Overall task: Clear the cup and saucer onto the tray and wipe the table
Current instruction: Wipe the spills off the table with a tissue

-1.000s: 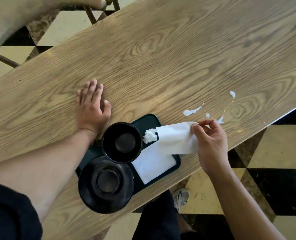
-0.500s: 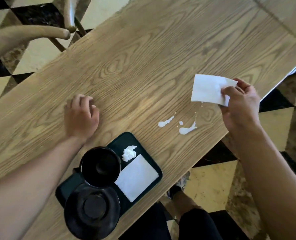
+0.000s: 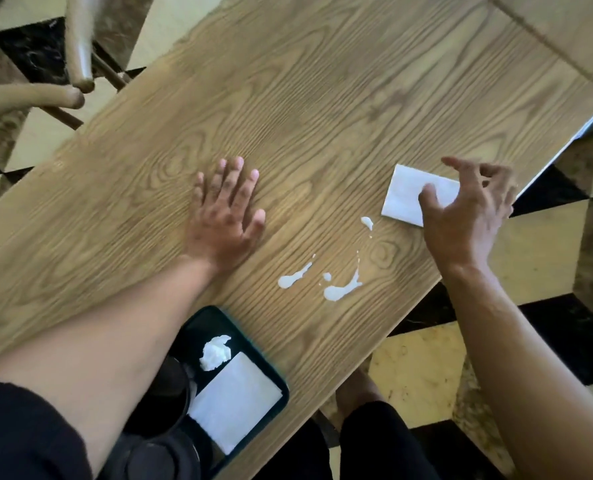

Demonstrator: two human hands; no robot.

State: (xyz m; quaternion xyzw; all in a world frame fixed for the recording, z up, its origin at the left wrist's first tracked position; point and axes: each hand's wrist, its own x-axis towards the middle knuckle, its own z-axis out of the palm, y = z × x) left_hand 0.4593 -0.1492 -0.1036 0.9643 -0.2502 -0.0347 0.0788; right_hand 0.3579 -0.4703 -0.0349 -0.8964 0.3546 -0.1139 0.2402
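My left hand [image 3: 225, 216] lies flat on the wooden table [image 3: 322, 98], fingers spread. My right hand [image 3: 468, 209] hovers with fingers apart over a white napkin [image 3: 404, 190] that lies flat on the table, the thumb touching it. White spilled liquid [image 3: 340, 289] sits in a few blobs between my hands, nearer the front edge. A dark green tray [image 3: 277, 370] at the near edge holds a crumpled tissue [image 3: 215, 351] and a folded napkin [image 3: 236, 400]. The black cup [image 3: 170, 379] and the black saucer [image 3: 163, 455] are on the tray, largely hidden by my left forearm.
A wooden chair [image 3: 80, 53] stands at the table's far left. A second tabletop [image 3: 565, 26] adjoins at the top right. The table's right edge runs diagonally close to my right hand, above a checkered floor [image 3: 537, 258].
My right hand carried the napkin from the tray past the spill and set it flat on the table, fingers opening. My left hand spread flat from a curled pose.
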